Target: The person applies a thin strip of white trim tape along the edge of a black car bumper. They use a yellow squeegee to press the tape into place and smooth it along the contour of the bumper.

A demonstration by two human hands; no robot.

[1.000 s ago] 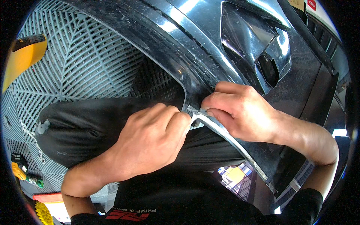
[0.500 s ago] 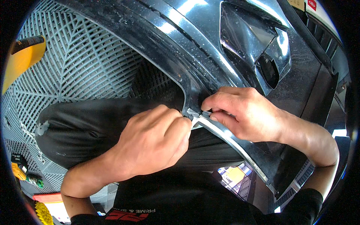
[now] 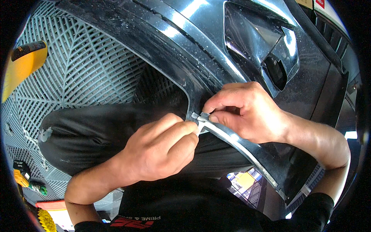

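Observation:
A glossy black car bumper (image 3: 185, 50) stretches across the upper right, with an angular recess and a narrow curved lower edge. At its inner corner, my right hand (image 3: 251, 114) pinches a small grey strip (image 3: 205, 115) between thumb and forefinger. Close beside it, my left hand (image 3: 162, 149) is closed at the same corner, knuckles up. Its fingertips and whatever they grip are hidden. Just right of those fingers, a pale strip (image 3: 235, 142) runs along the bumper's curved edge.
My bent leg in black trousers (image 3: 89, 131) lies beneath the bumper, on grey slatted floor tiles (image 3: 77, 65). A yellow object with a black patch (image 3: 33, 56) stands at far left. Lower left are a yellow-and-black tool (image 3: 22, 174) and a fluffy yellow item (image 3: 46, 220).
My right hand has shifted slightly left and up, its pinch now nearer the corner. My left hand has barely moved and stays closed. The bumper appears slightly shifted left.

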